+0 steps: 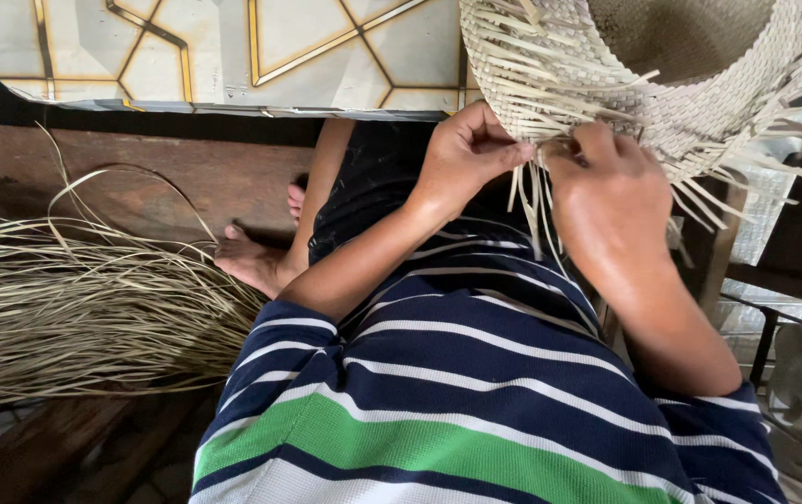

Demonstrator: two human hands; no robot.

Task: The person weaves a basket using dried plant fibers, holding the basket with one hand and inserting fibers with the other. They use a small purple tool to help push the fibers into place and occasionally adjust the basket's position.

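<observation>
A: Head view shows our left hand (464,154) and right hand (611,187) working side by side at the fringed edge of a woven straw basket (700,103); the basket sits up at the top right, tilted so that its open inside faces us.

B: How do we hold it?

A: Our left fingers are pinched together on a few loose straw strips (534,201) right at the woven rim; our right hand is curled, its fingers closed on the neighbouring strips just beside the left; the two hands nearly touch, and the strips hang down between them.

B: And around us?

A: We sit cross-legged, a bare foot (250,261) poking out past the left forearm; our striped shirt (457,401), navy, white and green, fills the bottom of the view; a big bundle of long dry straw (74,308) lies on the wooden floor (140,187) to the left, well apart from the hands; a patterned mat (205,56) with yellow lines spreads across the top, and the basket's rim overlaps its right end.
</observation>
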